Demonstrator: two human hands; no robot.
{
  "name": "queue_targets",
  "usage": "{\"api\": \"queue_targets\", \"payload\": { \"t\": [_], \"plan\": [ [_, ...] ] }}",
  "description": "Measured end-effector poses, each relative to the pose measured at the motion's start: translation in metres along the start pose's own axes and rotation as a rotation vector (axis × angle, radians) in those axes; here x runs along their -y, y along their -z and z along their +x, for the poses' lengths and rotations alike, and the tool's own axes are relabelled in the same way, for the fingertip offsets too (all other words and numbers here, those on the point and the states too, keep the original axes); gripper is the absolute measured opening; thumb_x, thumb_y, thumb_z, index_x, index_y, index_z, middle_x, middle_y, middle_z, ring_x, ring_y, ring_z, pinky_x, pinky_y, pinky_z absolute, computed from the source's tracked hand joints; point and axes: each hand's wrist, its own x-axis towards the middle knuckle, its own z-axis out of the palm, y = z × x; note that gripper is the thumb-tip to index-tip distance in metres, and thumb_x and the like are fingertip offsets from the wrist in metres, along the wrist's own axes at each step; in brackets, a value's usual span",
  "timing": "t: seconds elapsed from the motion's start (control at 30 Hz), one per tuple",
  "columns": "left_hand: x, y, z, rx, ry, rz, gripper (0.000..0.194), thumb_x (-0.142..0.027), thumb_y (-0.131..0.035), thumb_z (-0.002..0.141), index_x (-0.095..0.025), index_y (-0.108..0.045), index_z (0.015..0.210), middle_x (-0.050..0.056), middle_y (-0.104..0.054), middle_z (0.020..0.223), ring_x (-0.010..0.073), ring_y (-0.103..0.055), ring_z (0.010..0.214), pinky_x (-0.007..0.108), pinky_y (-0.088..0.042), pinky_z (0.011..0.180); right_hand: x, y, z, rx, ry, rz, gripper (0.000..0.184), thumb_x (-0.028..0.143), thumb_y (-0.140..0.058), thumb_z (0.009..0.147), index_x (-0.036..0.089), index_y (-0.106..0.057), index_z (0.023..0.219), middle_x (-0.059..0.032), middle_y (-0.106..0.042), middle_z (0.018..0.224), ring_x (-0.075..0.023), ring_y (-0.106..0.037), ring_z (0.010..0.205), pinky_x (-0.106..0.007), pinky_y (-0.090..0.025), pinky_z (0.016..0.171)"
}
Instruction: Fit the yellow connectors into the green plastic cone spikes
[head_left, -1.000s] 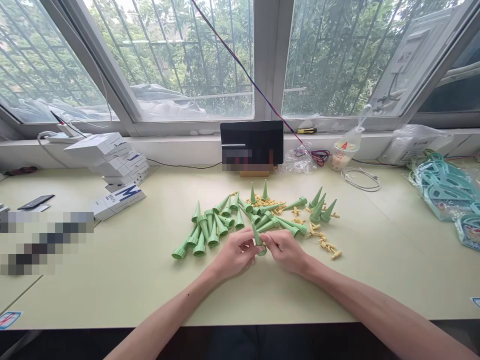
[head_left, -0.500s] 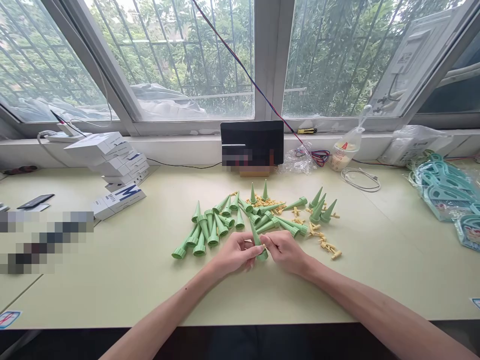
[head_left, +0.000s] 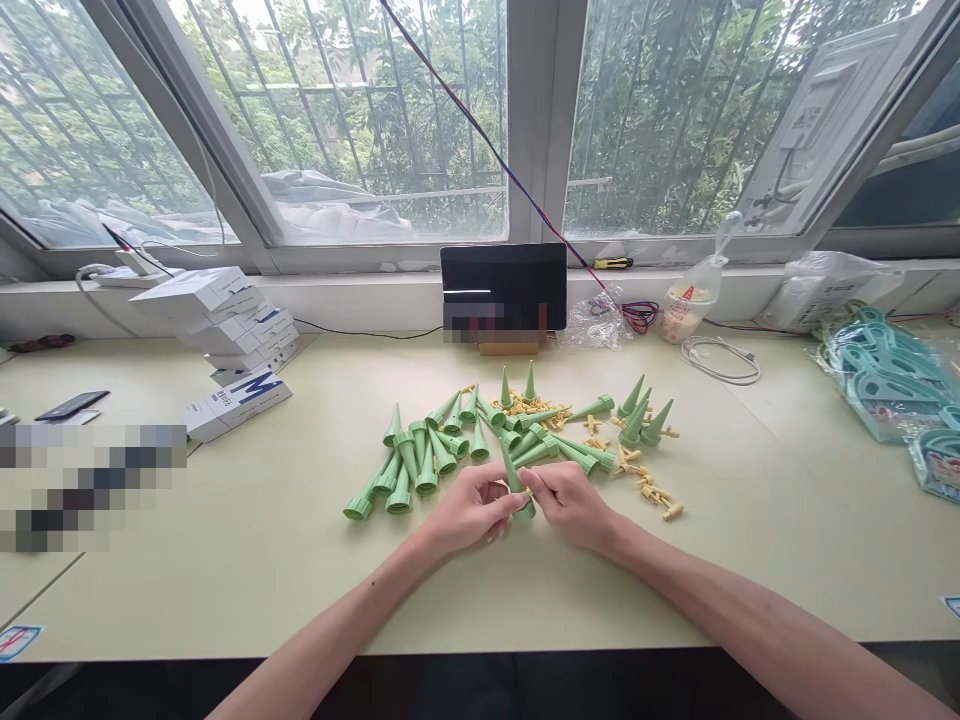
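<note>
My left hand is closed round a green plastic watering spike, its point tilted up and its wide collar down. Against the spike's right side my right hand is pinched shut. A sliver of a small yellow plastic piece shows at its fingertips, mostly hidden by them. Beyond my hands lies a pile of green spikes, with several standing upright at the right. Loose yellow pieces are scattered by my right hand, and more yellow pieces lie behind the pile.
A dark-screened tablet stands at the back. White boxes are stacked at the left. Toward the right are a bagged cup, a coiled white cable and teal plastic items in clear wrap. The table's front edge is near my forearms.
Almost nothing differs. Both hands keep the same hold at the spike, and the view has shifted very slightly.
</note>
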Motion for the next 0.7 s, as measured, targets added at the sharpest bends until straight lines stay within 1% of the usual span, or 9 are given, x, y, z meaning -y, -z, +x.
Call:
{"api": "queue_targets", "payload": {
  "t": [0.07,0.17,0.23,0.33,0.43,0.5,0.57,0.63,0.7],
  "plan": [
    [-0.0005,0.0,0.0004,-0.009,0.013,-0.025,0.036,-0.041,-0.066,0.089,-0.012,-0.069,0.109,-0.004,-0.05,0.052,0.0092,-0.048,0.041,0.02,-0.041,0.041,0.0,0.0,-0.0001,0.001,0.009,-0.006,0.051,0.038,-0.033,0.107,0.019,-0.041,0.06,0.003,-0.042,0.054,-0.0102,-0.036,0.05,-0.026,-0.029,0.052],
    [-0.0031,-0.0014,0.0008,-0.067,-0.026,0.013,0.034,-0.041,-0.069,0.086,-0.012,-0.071,0.104,-0.001,-0.057,0.062,0.0088,-0.051,0.043,0.021,-0.042,0.042,-0.0003,-0.0004,0.0,0.001,0.0,-0.012,0.049,0.036,-0.033,0.107,0.019,-0.042,0.061,0.0029,-0.043,0.055,-0.0102,-0.037,0.05,-0.026,-0.029,0.052],
    [-0.0041,-0.0017,0.0013,-0.073,-0.034,0.003,0.033,-0.042,-0.069,0.086,-0.013,-0.07,0.102,0.0,-0.06,0.066,0.0085,-0.051,0.044,0.021,-0.042,0.043,-0.0006,-0.0012,0.0002,-0.008,-0.024,0.0,0.05,0.037,-0.033,0.107,0.019,-0.04,0.061,0.0031,-0.042,0.055,-0.0103,-0.036,0.05,-0.026,-0.029,0.052],
    [-0.0031,0.0002,0.0026,-0.069,-0.001,-0.044,0.034,-0.045,-0.068,0.087,-0.012,-0.067,0.097,-0.002,-0.056,0.058,0.0087,-0.05,0.043,0.021,-0.042,0.043,-0.0003,-0.0027,0.0005,-0.038,-0.082,0.048,0.05,0.04,-0.034,0.106,0.02,-0.036,0.061,0.0039,-0.038,0.054,-0.0103,-0.033,0.05,-0.027,-0.028,0.051],
    [-0.0023,0.0034,0.0042,-0.124,0.032,-0.067,0.035,-0.048,-0.067,0.088,-0.013,-0.063,0.089,-0.004,-0.051,0.051,0.0086,-0.048,0.042,0.021,-0.043,0.045,0.002,-0.0031,0.0008,-0.057,-0.13,0.055,0.047,0.042,-0.039,0.104,0.02,-0.035,0.062,0.0047,-0.035,0.055,-0.0105,-0.031,0.051,-0.027,-0.026,0.051],
    [-0.0035,0.0047,0.0051,-0.155,0.044,-0.091,0.037,-0.05,-0.067,0.087,-0.014,-0.062,0.09,-0.004,-0.054,0.053,0.0083,-0.048,0.042,0.021,-0.044,0.045,0.0045,-0.0025,0.001,-0.066,-0.144,0.037,0.045,0.041,-0.045,0.102,0.021,-0.033,0.064,0.0055,-0.033,0.056,-0.0104,-0.03,0.052,-0.027,-0.026,0.051],
    [-0.0057,0.0049,0.0057,-0.161,0.053,-0.118,0.039,-0.051,-0.067,0.086,-0.014,-0.062,0.093,-0.002,-0.059,0.061,0.0079,-0.049,0.043,0.021,-0.044,0.044,0.0068,-0.0018,0.0013,-0.07,-0.146,0.026,0.042,0.039,-0.05,0.099,0.021,-0.033,0.065,0.0061,-0.034,0.056,-0.0103,-0.03,0.052,-0.027,-0.026,0.05],
    [-0.0076,0.0039,0.006,-0.149,0.05,-0.133,0.039,-0.052,-0.067,0.086,-0.013,-0.062,0.093,0.001,-0.064,0.072,0.0067,-0.05,0.044,0.02,-0.042,0.042,0.0083,-0.0015,0.0014,-0.072,-0.134,0.016,0.04,0.036,-0.051,0.098,0.022,-0.032,0.065,0.0061,-0.035,0.057,-0.0105,-0.032,0.052,-0.026,-0.03,0.051],
    [-0.008,0.0028,0.0059,-0.131,0.04,-0.13,0.04,-0.052,-0.067,0.086,-0.013,-0.062,0.093,0.004,-0.066,0.08,0.0056,-0.049,0.043,0.019,-0.04,0.04,0.0086,-0.0018,0.0015,-0.069,-0.112,0.016,0.039,0.033,-0.05,0.098,0.022,-0.032,0.065,0.0067,-0.033,0.056,-0.0105,-0.031,0.051,-0.027,-0.039,0.057]
  ]
}}
